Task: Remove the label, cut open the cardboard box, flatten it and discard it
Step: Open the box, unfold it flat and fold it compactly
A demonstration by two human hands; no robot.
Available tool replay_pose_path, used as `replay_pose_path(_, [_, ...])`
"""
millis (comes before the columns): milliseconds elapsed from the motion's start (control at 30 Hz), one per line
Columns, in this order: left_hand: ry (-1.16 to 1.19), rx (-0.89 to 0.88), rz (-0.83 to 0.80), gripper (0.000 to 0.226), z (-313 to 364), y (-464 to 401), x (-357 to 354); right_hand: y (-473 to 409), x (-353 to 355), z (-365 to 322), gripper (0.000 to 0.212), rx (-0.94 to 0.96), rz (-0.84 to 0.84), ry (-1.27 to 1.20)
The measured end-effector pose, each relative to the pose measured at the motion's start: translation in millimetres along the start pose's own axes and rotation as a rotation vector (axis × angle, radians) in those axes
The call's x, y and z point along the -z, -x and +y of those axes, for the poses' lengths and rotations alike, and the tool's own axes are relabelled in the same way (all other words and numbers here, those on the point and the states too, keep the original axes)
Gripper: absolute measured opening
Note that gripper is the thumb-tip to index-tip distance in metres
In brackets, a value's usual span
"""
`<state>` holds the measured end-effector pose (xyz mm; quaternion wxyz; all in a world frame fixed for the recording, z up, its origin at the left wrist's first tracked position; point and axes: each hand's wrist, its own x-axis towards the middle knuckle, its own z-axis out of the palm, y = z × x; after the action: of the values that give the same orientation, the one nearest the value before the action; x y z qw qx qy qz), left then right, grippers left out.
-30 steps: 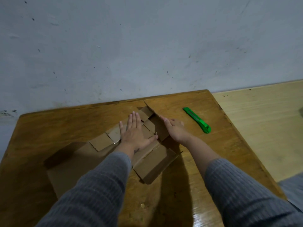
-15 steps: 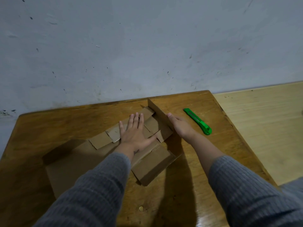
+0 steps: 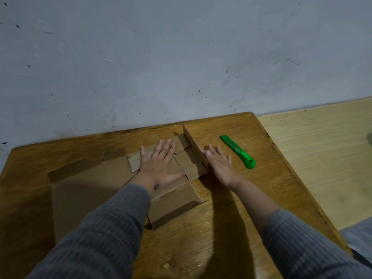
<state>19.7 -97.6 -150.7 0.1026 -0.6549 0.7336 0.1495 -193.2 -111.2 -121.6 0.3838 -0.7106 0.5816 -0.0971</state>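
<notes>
**Cardboard box, opened and pressed down on a wooden table**

Cardboard box (image 3: 96,190): brown, cut open, spread mostly flat over the left and middle of the table (image 3: 231,228), reaching close to the far edge. One flap (image 3: 196,149) stands upright at its right side; another panel at the near side is slightly raised.

Left hand (image 3: 161,168): spread, palm down, fingers extended, pressing on the small inner flaps near the far edge. Grey ribbed sleeve covers the forearm.

Right hand (image 3: 220,168): spread, palm down, fingers apart, lying on the bare table just right of the upright flap, its thumb side against the flap's base. Holds nothing.

Utility knife (image 3: 238,152): green, lying flat near the far right corner of the table, just beyond the right hand's fingertips, not touched.

Wall (image 3: 181,57): pale grey, speckled, behind the far edge.
</notes>
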Motion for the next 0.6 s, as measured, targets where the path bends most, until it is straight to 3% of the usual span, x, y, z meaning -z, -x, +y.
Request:
replay_pose_path(333, [0.018, 0.003, 0.060, 0.111, -1.9, -0.8, -7.8, 5.6, -25.5, 16.3, 0.053, -0.065, -0.012, 0.363])
replay_pose_path(433, [0.135, -0.017, 0.104, 0.118, -6.5, 1.4, -9.4, 4.7, -31.6, 16.1, 0.056, -0.077, 0.023, 0.424])
replay_pose_path(500, [0.216, -0.022, 0.128, 0.110, -8.3, 3.7, -8.3, 4.5, -35.0, 14.3, 0.058, -0.083, 0.037, 0.451])
replay_pose_path(600, [0.114, 0.008, 0.132, 0.094, -3.8, 5.1, -11.6, 3.9, -38.0, 11.4, 0.062, -0.087, 0.057, 0.464])
